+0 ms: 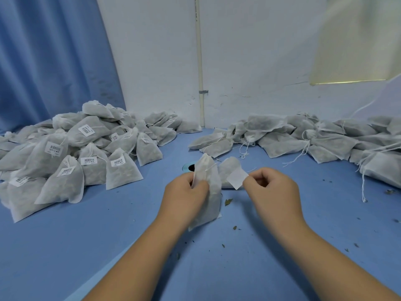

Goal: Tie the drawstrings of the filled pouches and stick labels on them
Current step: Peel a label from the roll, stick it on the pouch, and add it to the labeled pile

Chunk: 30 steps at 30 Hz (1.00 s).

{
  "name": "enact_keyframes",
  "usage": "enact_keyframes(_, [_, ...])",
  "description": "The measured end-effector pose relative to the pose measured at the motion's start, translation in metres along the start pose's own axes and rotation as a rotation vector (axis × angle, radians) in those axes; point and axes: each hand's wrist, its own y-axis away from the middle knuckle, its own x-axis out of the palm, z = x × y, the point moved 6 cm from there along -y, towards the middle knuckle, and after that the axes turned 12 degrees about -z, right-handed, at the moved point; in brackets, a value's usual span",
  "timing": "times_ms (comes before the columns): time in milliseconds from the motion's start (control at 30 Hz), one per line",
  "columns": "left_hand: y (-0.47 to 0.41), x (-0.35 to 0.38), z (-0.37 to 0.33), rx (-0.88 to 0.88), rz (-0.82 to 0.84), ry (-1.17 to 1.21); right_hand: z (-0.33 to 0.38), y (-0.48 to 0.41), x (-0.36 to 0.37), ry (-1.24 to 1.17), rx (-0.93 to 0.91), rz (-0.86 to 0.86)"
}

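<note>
A blue worktop (108,246) fills the lower part of the view, with a blue curtain (50,61) hanging behind it on the left and a white wall (249,51) behind the rest. A pale pipe (199,61) runs down the wall. At the top right hangs a blurred, yellowish sheet (355,40).

On the left of the worktop lies a big heap of filled pouches (71,153), many of them showing a barcode sticker. On the right, along the wall, a second heap (303,137) lies with loose strings trailing and no stickers showing.

Between the heaps, near the middle, the left hand (184,196) holds one pouch (209,198) upright, its bottom edge on or just above the worktop. The fingers (201,185) are curled round its upper half, below the gathered neck. The right hand (273,192) is just beside it, thumb and forefinger pressed together and pinching one corner of a blank-looking white label (237,178), which sits close to the pouch without touching it.

Another pouch (230,168) lies just behind the label. A round hole (189,167) in the worktop shows behind the held pouch. Small dried leaf bits (228,201) are scattered about.
</note>
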Motion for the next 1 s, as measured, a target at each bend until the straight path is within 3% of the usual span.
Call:
enact_keyframes(300, [0.009,0.004,-0.016,0.143,-0.082,-0.037,0.033,0.023,0.001,0.156,-0.378,-0.101])
enact_keyframes(633, [0.011,0.002,-0.021,0.172,-0.086,-0.019,0.042,0.033,0.009,0.148,-0.576,0.011])
enact_keyframes(700, [0.01,0.002,-0.02,0.165,-0.091,-0.024,0.039,0.031,0.01,0.107,-0.519,0.023])
enact_keyframes(867, [0.009,0.001,-0.018,0.137,-0.099,-0.012,0.019,0.011,0.003,-0.082,-0.11,0.002])
enact_keyframes(1000, [0.009,0.001,-0.017,0.116,-0.082,0.0,0.008,0.001,-0.005,-0.126,0.041,-0.019])
